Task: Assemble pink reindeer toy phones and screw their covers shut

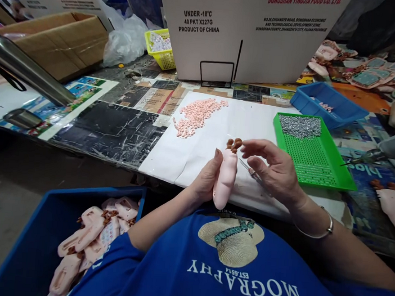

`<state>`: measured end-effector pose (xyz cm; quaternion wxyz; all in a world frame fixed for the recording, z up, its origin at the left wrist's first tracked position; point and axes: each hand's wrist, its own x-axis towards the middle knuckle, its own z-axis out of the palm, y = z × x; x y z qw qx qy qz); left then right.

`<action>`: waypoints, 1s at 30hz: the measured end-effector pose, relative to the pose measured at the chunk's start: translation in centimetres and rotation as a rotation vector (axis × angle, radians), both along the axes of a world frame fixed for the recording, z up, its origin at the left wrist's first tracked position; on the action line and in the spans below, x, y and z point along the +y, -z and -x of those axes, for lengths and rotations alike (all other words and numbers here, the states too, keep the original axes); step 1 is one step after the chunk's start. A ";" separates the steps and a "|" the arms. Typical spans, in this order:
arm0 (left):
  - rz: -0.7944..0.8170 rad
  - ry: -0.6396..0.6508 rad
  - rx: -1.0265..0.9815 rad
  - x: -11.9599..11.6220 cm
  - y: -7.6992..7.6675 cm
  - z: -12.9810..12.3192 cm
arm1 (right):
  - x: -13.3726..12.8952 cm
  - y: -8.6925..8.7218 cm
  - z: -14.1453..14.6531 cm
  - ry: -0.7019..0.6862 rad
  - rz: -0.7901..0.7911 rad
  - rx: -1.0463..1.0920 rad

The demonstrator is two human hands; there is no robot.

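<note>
Gripping pink piece [225, 179] in left hand [205, 178], centre of frame — already fitted with brown knobs [238, 142], seemingly partway assembled. Near knobs with right hand [279, 171], fingers parted — cannot tell if holding slim tool [251, 171]. With pink bits [200, 114] loose above.

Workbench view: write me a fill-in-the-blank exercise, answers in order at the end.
The left hand holds a ____ piece with brown knobs.
The bracelet circles the ____ wrist.
Silvery pins lie in the ____ tray.
The bin at lower left is ____.
Answers: pink; right; green; blue.
</note>
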<state>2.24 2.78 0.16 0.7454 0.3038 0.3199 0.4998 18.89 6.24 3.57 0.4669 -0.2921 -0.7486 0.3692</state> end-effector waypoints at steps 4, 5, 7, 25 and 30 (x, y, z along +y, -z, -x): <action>0.085 0.183 -0.147 -0.2 0.3 0.0 | 0.4 0.5 -0.4 -0.062 0.095 0.044; 0.100 0.203 -0.157 -0.3 0.6 -0.1 | 0.5 0.5 -0.4 -0.077 0.114 0.036; 0.137 0.204 -0.167 -0.4 1.1 -0.2 | 0.5 0.3 -0.6 -0.086 0.125 0.020; -0.602 -0.033 0.816 -3.7 -1.9 1.2 | -2.9 1.0 -0.3 0.015 -0.330 -0.214; -0.627 -0.144 0.736 -3.8 -2.2 0.8 | -4.1 1.5 -0.1 0.093 0.088 0.113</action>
